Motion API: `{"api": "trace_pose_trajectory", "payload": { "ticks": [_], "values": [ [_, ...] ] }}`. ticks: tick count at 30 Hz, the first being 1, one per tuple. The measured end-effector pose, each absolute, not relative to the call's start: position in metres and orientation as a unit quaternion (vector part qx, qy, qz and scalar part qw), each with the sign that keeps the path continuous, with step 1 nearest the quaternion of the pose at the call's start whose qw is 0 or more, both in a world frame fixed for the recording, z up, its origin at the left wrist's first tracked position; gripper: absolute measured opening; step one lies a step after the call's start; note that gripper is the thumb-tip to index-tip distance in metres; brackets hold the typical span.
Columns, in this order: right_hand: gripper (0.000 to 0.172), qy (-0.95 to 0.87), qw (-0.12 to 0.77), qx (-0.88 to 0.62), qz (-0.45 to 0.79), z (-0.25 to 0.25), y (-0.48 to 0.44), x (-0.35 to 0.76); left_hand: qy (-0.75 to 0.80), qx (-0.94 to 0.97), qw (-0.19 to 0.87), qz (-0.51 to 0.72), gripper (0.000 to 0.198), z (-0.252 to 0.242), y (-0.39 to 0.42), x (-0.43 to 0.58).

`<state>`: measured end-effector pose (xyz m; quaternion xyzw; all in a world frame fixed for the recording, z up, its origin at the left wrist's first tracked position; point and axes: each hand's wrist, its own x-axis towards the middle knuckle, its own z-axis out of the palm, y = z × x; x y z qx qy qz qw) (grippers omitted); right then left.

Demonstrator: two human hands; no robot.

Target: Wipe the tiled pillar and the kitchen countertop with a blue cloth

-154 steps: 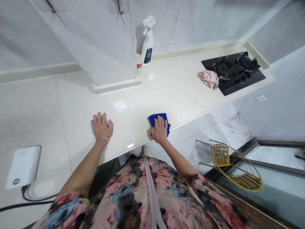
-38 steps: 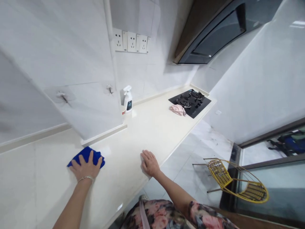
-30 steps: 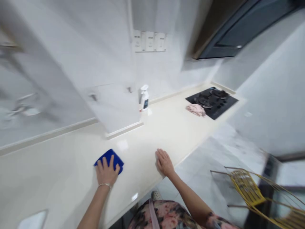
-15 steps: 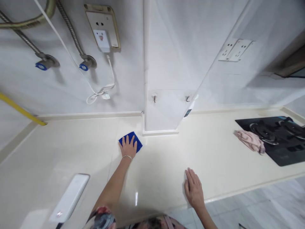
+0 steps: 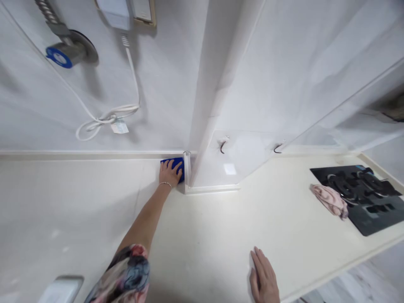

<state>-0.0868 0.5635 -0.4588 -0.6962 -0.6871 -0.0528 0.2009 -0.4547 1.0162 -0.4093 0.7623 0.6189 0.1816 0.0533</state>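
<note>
In the head view a blue cloth (image 5: 179, 170) lies on the pale countertop (image 5: 202, 227), in the corner where the back wall meets a projecting pillar. My left hand (image 5: 168, 174) presses down on it from above, fingers bent over the cloth and holding it against the counter. Part of the cloth is covered by the hand. My right hand (image 5: 264, 277) rests flat near the counter's front edge, fingers stretched out and holding nothing.
The white pillar (image 5: 208, 164) with two hooks juts over the counter. A pink cloth (image 5: 330, 201) lies against the black gas stove (image 5: 375, 214) at right. A white device (image 5: 61, 290) lies at lower left. A looped white cable (image 5: 116, 111) hangs on the wall near a blue-capped valve (image 5: 67, 54).
My left hand has moved the blue cloth back into the corner beside the pillar. My right hand still lies flat on the counter. The view has shifted closer to the back wall.
</note>
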Motion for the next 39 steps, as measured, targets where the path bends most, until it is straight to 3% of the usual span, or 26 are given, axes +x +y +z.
{"api": "trace_pose_trajectory", "payload": {
  "ticks": [9,15,28,39],
  "values": [
    [0.063,-0.692,0.198,-0.692,-0.056,-0.462,0.565,-0.081,0.624,0.747,0.061,0.223,0.046,-0.409,1.031,-0.451],
    [0.054,-0.685,0.236,-0.688,-0.044,-0.464,0.565,-0.085,0.628,0.749,0.055,0.203,0.046,-0.404,0.972,-0.455],
    [0.052,-0.707,0.258,-0.654,-0.079,-0.471,0.567,-0.079,0.58,0.805,0.062,0.109,0.058,-0.402,0.769,-0.446],
    [0.052,-0.704,0.254,-0.66,-0.066,-0.468,0.563,-0.083,0.614,0.775,0.072,0.132,0.052,-0.41,0.768,-0.56]
  ]
}}
